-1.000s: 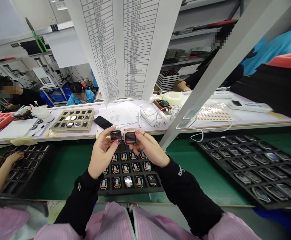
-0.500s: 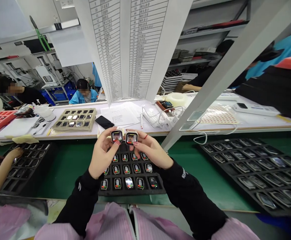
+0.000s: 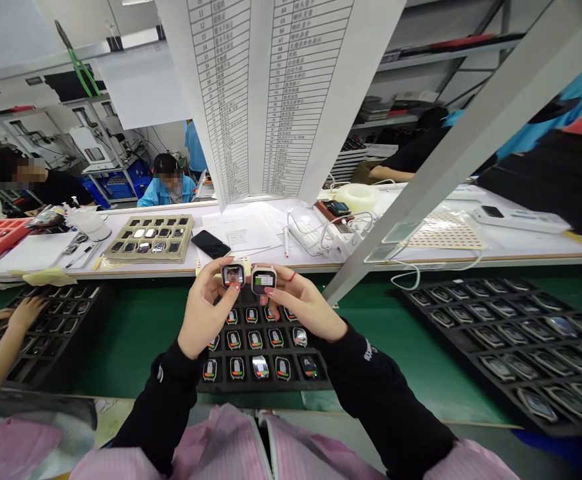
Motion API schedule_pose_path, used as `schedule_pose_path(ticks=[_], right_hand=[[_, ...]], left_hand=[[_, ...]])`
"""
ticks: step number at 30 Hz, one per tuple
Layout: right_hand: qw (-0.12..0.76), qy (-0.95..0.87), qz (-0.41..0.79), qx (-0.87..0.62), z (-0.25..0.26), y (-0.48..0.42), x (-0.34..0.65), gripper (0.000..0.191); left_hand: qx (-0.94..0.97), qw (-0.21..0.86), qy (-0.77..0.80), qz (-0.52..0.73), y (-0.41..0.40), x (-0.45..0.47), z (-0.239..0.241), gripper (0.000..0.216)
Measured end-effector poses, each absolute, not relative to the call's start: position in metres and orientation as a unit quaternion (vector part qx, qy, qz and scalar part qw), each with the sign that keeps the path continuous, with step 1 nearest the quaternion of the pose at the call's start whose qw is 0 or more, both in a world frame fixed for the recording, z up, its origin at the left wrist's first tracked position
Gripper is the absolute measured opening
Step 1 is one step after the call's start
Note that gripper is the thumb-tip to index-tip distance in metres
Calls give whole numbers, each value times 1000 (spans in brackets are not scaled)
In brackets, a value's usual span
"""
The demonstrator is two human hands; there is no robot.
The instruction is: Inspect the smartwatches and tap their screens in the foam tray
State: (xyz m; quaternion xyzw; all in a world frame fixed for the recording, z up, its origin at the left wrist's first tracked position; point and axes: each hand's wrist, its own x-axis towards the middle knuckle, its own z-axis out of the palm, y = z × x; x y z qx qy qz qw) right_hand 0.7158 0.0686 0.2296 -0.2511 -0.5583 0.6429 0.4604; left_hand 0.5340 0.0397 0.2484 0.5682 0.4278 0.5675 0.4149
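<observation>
Watches: two square ones, the left-hand watch [image 3: 233,274] and the right-hand watch [image 3: 264,281], held up side by side with a narrow gap between them. Both screens face the wearer, seemingly so they can be seen together.
Left hand [image 3: 203,317]: curled around the left-hand watch by its edges, thumb at the bottom of the screen, which leaves most of the lit picture uncovered.
Right hand [image 3: 313,307]: holding the right-hand watch, thumb at the screen's lower right, perhaps put there to touch the display. A white panel with some green shows; its text is too small to read.
Black tray [image 3: 271,386]: on the green bench [image 3: 135,347], below the hands and within easy reach. Watches lie face up in separate pockets, which presumably keep them from rubbing together; most screens show a similar image with red and green marks.
Side trays: the right tray [image 3: 463,341] lies slanted, with more watches in rows; the left tray [image 3: 78,350] has a co-worker's hand [image 3: 28,313] over it.
White shelf [image 3: 515,243]: beyond the bench, bearing a dark phone [image 3: 211,245] and a beige tray [image 3: 141,257] of watches, likely set there to stay within sight.
Printed list [image 3: 258,100]: hanging in front of the wearer, probably so it can be read with both hands busy.
</observation>
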Motion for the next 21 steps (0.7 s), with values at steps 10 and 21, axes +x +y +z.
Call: schedule_pose_path(ticks=[10, 21], right_hand=[[455, -556, 643, -265, 222, 77, 709, 56], [451, -545, 646, -287, 218, 89, 702, 49]], left_hand=[[567, 441, 429, 548, 46, 529, 241, 38], [556, 460, 443, 532, 57, 526, 238, 35]])
